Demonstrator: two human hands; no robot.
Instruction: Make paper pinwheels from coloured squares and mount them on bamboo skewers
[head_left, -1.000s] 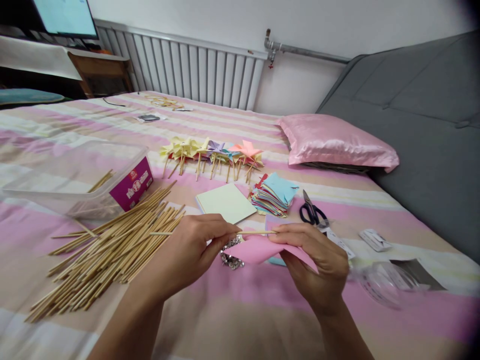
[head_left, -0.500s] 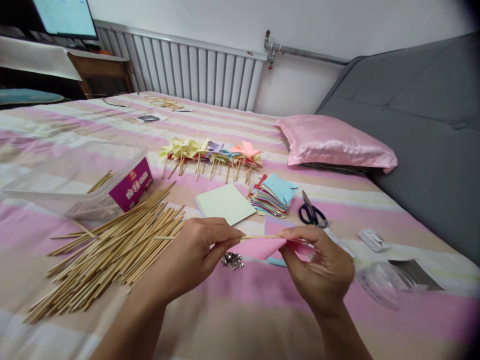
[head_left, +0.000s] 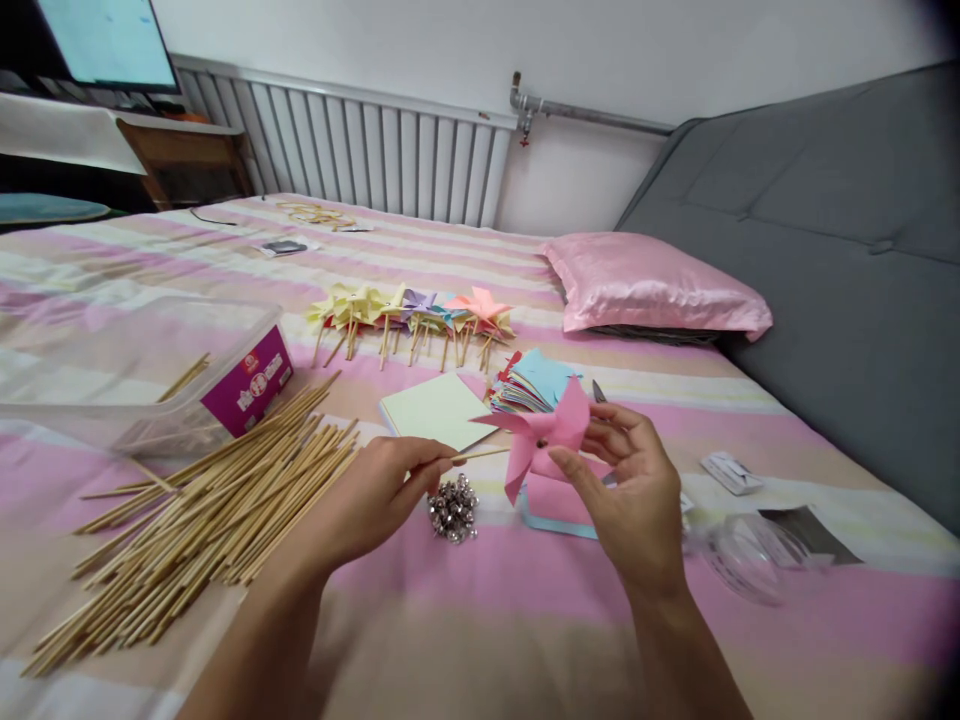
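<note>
My left hand [head_left: 375,492] pinches a thin wooden stick [head_left: 480,455] that lies level and points right. A pink paper pinwheel [head_left: 541,436] sits at the stick's right end, its face turned up toward me. My right hand [head_left: 628,480] holds the pinwheel's edge with thumb and fingers. Just below the stick, a small heap of shiny metal pins [head_left: 452,507] lies on the striped bedspread [head_left: 480,590]. Pink and blue paper squares [head_left: 559,505] lie under the pinwheel.
A big pile of wooden sticks [head_left: 202,515] lies at left beside a clear plastic box [head_left: 142,365]. Finished pinwheels [head_left: 412,312] lie in a row farther back. A yellow paper pad [head_left: 435,410], coloured paper stack [head_left: 532,380], pink pillow [head_left: 645,285], clear lid [head_left: 750,560] surround.
The pinwheel has gone from lying flat and folded between my hands to standing open with its face toward me. Both hands have risen slightly and my right hand has shifted its grip to the edge.
</note>
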